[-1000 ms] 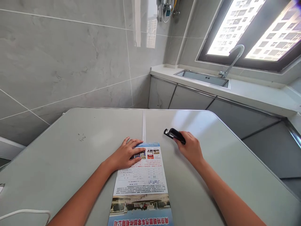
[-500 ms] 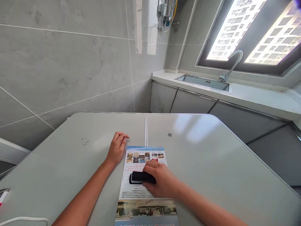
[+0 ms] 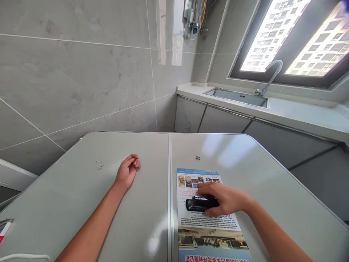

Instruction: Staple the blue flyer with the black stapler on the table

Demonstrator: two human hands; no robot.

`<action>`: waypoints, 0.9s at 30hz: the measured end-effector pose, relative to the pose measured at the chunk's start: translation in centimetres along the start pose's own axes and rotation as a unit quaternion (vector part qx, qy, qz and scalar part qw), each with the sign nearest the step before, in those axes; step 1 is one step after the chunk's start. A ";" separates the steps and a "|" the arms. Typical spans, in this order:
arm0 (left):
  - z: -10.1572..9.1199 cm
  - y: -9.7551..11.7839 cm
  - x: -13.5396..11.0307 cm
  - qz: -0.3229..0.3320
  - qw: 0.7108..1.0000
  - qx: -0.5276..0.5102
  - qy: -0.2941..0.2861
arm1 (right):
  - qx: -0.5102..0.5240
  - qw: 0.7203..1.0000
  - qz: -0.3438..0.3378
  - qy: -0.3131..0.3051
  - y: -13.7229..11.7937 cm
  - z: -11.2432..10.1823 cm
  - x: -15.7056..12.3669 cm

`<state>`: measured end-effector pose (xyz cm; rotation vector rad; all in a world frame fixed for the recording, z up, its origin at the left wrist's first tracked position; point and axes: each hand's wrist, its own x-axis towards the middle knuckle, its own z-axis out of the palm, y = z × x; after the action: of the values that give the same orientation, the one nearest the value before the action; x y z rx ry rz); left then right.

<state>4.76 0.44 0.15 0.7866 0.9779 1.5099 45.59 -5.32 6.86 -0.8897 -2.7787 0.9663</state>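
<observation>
My right hand (image 3: 225, 199) grips a black stapler (image 3: 198, 203) and rests it on a printed flyer (image 3: 207, 222) that lies on the right half of the grey table (image 3: 81, 196). My left hand (image 3: 127, 170) lies on the bare table to the left of the centre seam, fingers loosely curled, holding nothing and well apart from the flyer. A small metal staple (image 3: 197, 157) sits on the table just beyond the flyer's far edge.
A tiled wall rises behind the table. At the back right runs a counter with a sink (image 3: 237, 96) and a curved tap (image 3: 269, 74) under a window. A white cable (image 3: 24, 257) and a small object (image 3: 4, 227) lie at the table's near left edge.
My right hand carried the stapler from the far table onto the flyer. The flyer slid right across the centre seam. My left hand came off the flyer and curled up on the bare table.
</observation>
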 end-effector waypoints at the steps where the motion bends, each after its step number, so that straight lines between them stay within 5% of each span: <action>1: 0.0 0.1 0.0 -0.006 1.000 -0.017 -0.002 | 0.013 1.000 -0.009 -0.002 0.2 -0.1 0.0; 4: 0.0 0.4 0.1 -0.024 0.998 -0.065 -0.011 | 0.089 0.996 -0.020 0.012 2.0 -0.3 -0.2; 6: -0.1 0.5 0.1 -0.036 0.993 -0.109 -0.017 | 0.120 0.986 0.045 0.109 4.5 -0.4 -0.5; 7: -0.2 0.5 0.2 -0.039 0.990 -0.132 -0.019 | 0.110 0.967 0.109 0.201 6.0 -0.3 -0.8; 9: -0.5 0.6 0.3 -0.035 0.984 -0.175 -0.017 | 0.036 0.884 0.253 0.392 9.4 -0.1 -1.4; 10: -0.6 0.6 0.4 -0.032 0.980 -0.194 -0.014 | -0.009 0.849 0.302 0.434 10.9 0.1 -1.8; 13: -0.9 0.5 0.6 -0.028 0.973 -0.227 -0.005 | -0.062 0.810 0.380 0.441 14.1 0.5 -2.7; 19: -1.0 0.4 0.6 -0.034 0.972 -0.233 -0.005 | -0.116 0.816 0.424 0.374 14.6 0.9 -2.5; 27: -0.8 0.3 0.7 -0.039 0.971 -0.234 -0.010 | -0.129 0.817 0.425 0.367 14.5 0.9 -2.4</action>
<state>3.79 0.97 0.00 0.4186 0.5916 1.5754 54.66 2.12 -2.09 -2.0830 -1.8101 0.1368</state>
